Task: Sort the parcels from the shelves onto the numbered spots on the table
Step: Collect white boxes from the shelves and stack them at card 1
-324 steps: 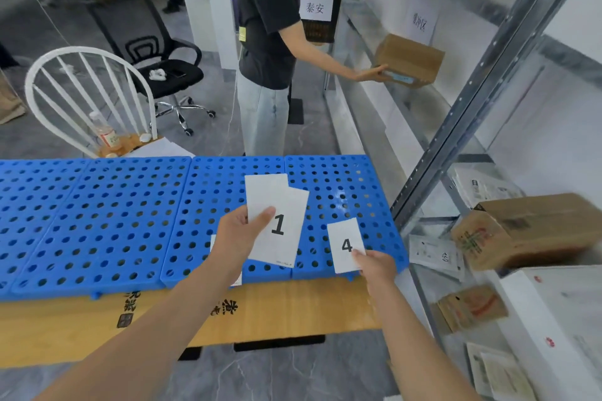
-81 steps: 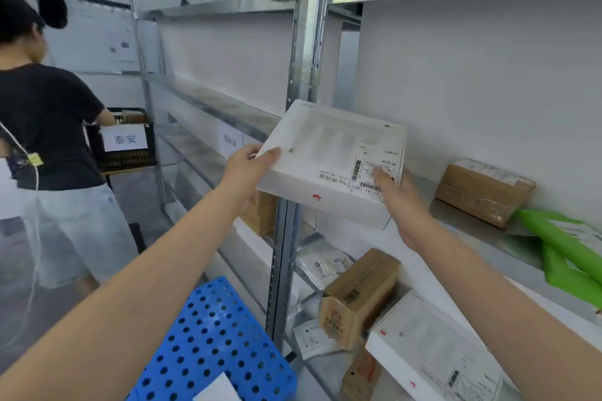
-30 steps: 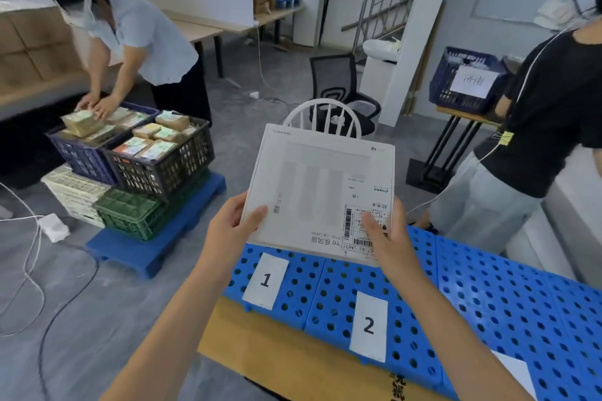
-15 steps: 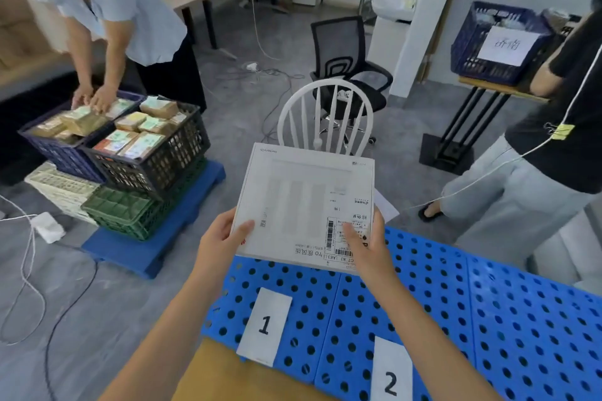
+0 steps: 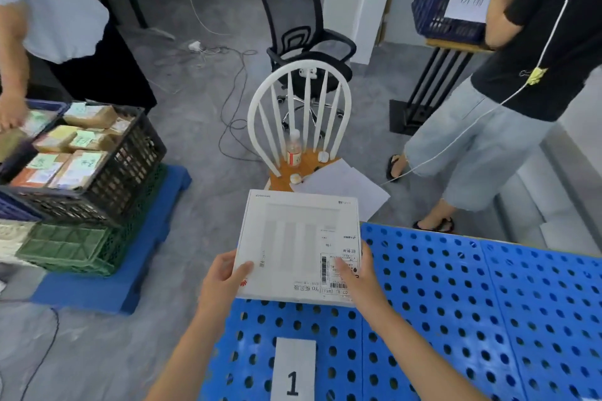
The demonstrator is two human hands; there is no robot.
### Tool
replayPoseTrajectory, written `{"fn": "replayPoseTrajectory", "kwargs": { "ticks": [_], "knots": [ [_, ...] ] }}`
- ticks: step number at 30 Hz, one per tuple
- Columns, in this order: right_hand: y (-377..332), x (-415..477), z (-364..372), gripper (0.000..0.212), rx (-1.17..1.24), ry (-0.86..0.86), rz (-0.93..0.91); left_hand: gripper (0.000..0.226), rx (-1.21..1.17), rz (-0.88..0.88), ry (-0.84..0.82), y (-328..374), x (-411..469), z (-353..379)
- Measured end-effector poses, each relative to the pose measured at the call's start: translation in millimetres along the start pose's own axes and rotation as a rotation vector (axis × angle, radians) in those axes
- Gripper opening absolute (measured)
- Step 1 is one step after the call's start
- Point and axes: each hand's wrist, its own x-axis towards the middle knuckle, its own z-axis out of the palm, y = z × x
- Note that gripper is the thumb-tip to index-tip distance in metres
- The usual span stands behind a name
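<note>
I hold a flat white parcel box with a barcode label over the far left corner of the blue perforated table top. My left hand grips its near left corner, thumb on top. My right hand grips the near right edge, thumb on the label. A white card marked 1 lies on the blue surface just below the box. Whether the box touches the surface I cannot tell.
A white spindle chair with a bottle and papers stands beyond the table. A person in a black shirt stands at the right. At the left, another person reaches into stacked crates of parcels on a blue pallet. Cables cross the floor.
I have lowered the box toward the table's left end, and my view has tilted down. The card marked 2 has left the view; card 1 now sits directly below the box.
</note>
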Motion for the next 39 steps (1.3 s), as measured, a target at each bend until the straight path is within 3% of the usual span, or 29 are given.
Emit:
{"fn": "replayPoseTrajectory", "kwargs": {
  "ticks": [17,24,28,32,39],
  "knots": [
    [16.6,19.9,12.4,0.061,-0.042,0.048,0.116,0.015,0.118,-0.077,-0.043,-7.3,59.6,1.5],
    [8.6,14.7,7.8,0.06,-0.187,0.079,0.097,0.034,0.201,-0.076,0.02,10.6,52.1,6.3],
    [-22.5,3.5,-15.5,0.059,-0.243,0.282,0.066,0.05,0.444,0.172,0.082,55.1,45.6,18.6],
    [-71.8,-19.1,-65.1,0.055,-0.379,0.381,-0.057,0.047,0.633,0.612,-0.094,107.9,27.1,60.6],
    [-129.5,-100.0,-180.1,0.051,-0.751,0.577,-0.198,0.05,0.988,1.092,-0.378,182.5,-85.1,193.6]
  ]
}}
